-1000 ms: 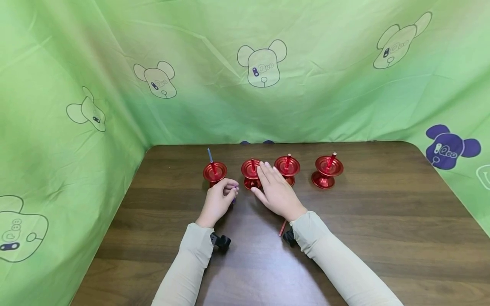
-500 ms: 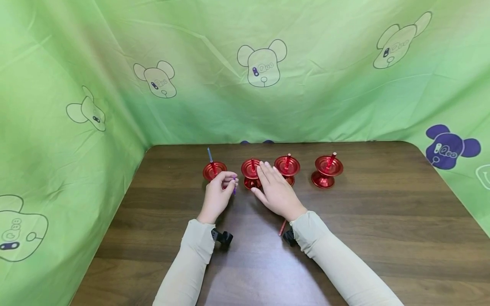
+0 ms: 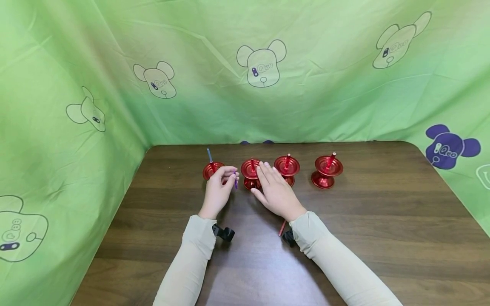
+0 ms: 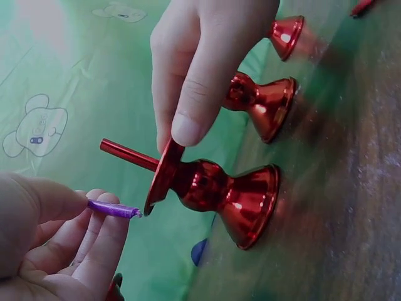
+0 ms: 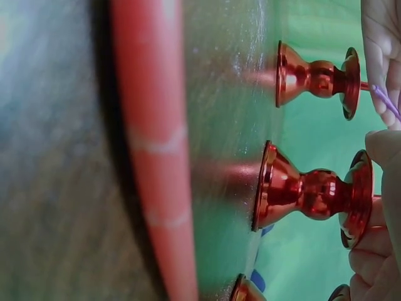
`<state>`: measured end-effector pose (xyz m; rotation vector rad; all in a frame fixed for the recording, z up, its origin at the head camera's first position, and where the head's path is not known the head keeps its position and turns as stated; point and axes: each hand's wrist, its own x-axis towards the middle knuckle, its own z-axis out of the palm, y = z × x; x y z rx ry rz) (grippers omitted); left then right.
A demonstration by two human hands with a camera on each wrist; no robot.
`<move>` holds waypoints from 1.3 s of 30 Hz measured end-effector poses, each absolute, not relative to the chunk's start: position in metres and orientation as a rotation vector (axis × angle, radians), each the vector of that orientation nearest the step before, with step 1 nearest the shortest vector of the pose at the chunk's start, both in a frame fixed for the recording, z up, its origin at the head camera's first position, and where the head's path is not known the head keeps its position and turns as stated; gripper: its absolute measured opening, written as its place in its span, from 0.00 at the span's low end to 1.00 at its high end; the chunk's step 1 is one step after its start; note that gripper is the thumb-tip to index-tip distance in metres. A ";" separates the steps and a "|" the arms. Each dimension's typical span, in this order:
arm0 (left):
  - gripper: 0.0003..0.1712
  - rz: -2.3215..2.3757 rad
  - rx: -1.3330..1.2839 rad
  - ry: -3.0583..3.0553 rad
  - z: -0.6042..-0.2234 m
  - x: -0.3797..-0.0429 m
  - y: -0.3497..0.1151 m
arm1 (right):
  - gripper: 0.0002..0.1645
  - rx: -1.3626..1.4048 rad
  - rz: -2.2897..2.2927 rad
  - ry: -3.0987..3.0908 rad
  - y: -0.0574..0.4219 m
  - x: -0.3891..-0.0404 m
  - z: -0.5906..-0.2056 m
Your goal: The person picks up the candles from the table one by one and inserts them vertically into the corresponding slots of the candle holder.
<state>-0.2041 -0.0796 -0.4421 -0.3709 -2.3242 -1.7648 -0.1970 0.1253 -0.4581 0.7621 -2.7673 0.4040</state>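
Observation:
My left hand (image 3: pixel 220 189) pinches a small purple candle (image 4: pixel 116 209) between thumb and fingers. It is just left of the second red metal candle holder (image 4: pixel 203 185), whose thin red post (image 4: pixel 128 154) stands up from its dish. My right hand (image 3: pixel 276 190) holds that holder at the dish, thumb on the near left side and fingers extended along the right. A blue candle (image 3: pixel 209 155) stands in the leftmost candle holder (image 3: pixel 209 171), which my left hand partly covers. In the right wrist view, the purple candle's end overlaps the second holder's post.
To the right stand a third candle holder (image 3: pixel 287 165), partly behind my right hand, and a fourth candle holder (image 3: pixel 326 172). A red stick (image 3: pixel 282 228) lies on the wooden table (image 3: pixel 383 238) by my right wrist. Green cloth (image 3: pixel 325 97) hangs behind.
My left hand has moved slightly away from me, raising the purple candle toward the second holder and covering more of the leftmost one. My right hand has stayed in place.

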 end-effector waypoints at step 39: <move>0.11 -1.833 -0.447 -2.188 -0.411 -0.236 -0.054 | 0.42 0.752 0.401 -2.771 0.125 -0.198 -0.459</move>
